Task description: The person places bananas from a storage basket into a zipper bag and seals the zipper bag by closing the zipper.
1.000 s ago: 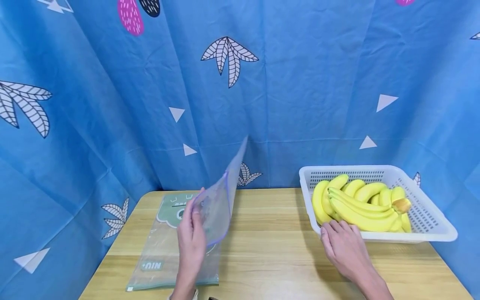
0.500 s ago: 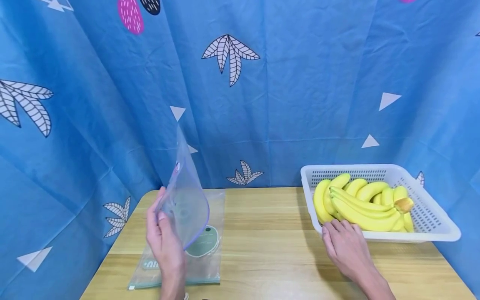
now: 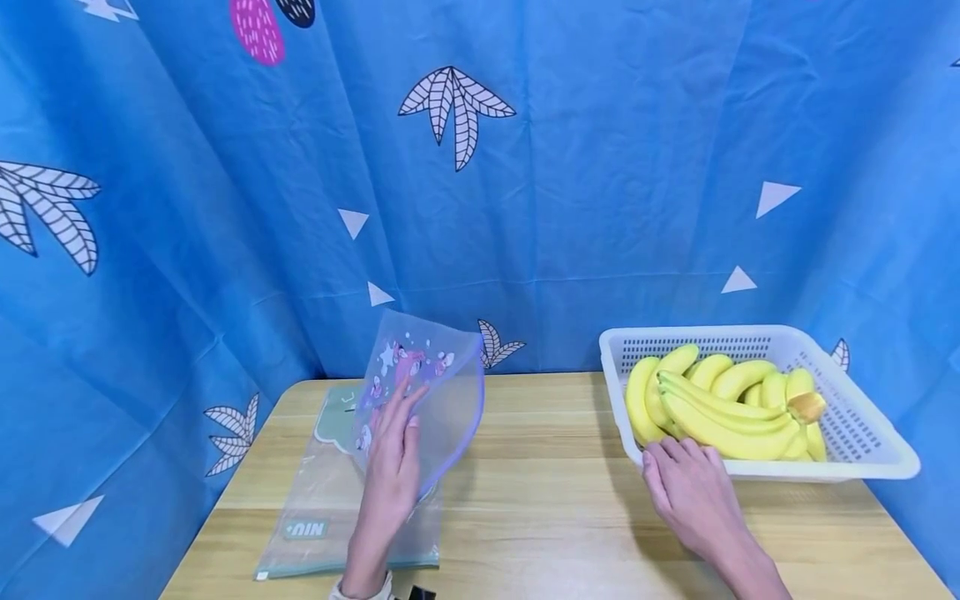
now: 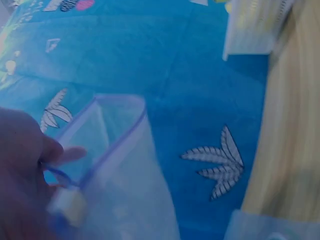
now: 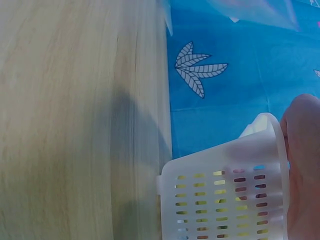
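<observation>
My left hand (image 3: 392, 471) holds a translucent zip bag (image 3: 448, 404) with a purple edge and pink printed figures, raised above the table. The left wrist view shows this bag's mouth spread, with fingers (image 4: 50, 150) gripping its edge beside a pale slider. Beneath it, a clear zip bag (image 3: 303, 492) with green print lies flat, partly covered. On the right, my right hand (image 3: 690, 496) grips the near rim of a white plastic basket (image 3: 873, 446), its fingers curled over the edge. Several yellow bananas (image 3: 720, 429) lie inside the basket.
The wooden table (image 3: 540, 517) reaches back to a blue curtain (image 3: 600, 208) printed with leaves and triangles. Bare wood lies between the flat bag and the basket. A small black object (image 3: 422, 593) shows at the bottom edge beside the left wrist.
My left hand swung left with the raised bag, then back right; the bag now hangs lower, its printed face showing. The right hand and basket stay put.
</observation>
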Action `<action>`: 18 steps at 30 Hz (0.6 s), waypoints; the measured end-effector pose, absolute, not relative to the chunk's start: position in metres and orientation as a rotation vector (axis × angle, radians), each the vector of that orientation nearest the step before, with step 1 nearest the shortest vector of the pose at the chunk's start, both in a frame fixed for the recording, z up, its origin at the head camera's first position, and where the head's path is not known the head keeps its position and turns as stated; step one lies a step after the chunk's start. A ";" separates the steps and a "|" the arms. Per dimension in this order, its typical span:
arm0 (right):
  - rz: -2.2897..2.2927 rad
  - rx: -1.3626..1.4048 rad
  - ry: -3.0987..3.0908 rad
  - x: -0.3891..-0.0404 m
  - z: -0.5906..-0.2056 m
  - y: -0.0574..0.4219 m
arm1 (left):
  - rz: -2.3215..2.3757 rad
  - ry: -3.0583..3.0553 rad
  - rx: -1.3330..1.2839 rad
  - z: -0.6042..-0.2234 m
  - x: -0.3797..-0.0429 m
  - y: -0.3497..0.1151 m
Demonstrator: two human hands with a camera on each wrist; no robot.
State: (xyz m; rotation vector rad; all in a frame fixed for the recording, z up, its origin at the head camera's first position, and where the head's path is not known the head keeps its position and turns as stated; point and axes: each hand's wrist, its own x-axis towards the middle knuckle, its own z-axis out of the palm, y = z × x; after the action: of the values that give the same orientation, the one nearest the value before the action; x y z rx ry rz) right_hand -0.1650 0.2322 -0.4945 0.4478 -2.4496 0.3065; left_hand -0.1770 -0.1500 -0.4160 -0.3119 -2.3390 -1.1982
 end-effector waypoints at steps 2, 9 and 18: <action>0.316 0.443 -2.450 -0.165 -0.494 0.232 | -1.139 -2.318 -0.343 -0.420 -0.180 -0.148; 0.558 0.521 -2.261 -0.165 -0.482 0.217 | -1.003 -2.185 -0.395 -0.423 -0.179 -0.135; 0.665 0.898 -1.993 -0.164 -0.463 0.137 | -0.989 -2.223 -0.426 -0.421 -0.175 -0.117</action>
State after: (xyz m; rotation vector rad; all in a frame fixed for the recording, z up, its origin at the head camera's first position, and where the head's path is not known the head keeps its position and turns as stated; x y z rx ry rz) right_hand -0.1636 0.1373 -0.4634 0.8977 -1.9931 0.6650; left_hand -0.1749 -0.1172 -0.4214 -0.4259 -2.2234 -0.9890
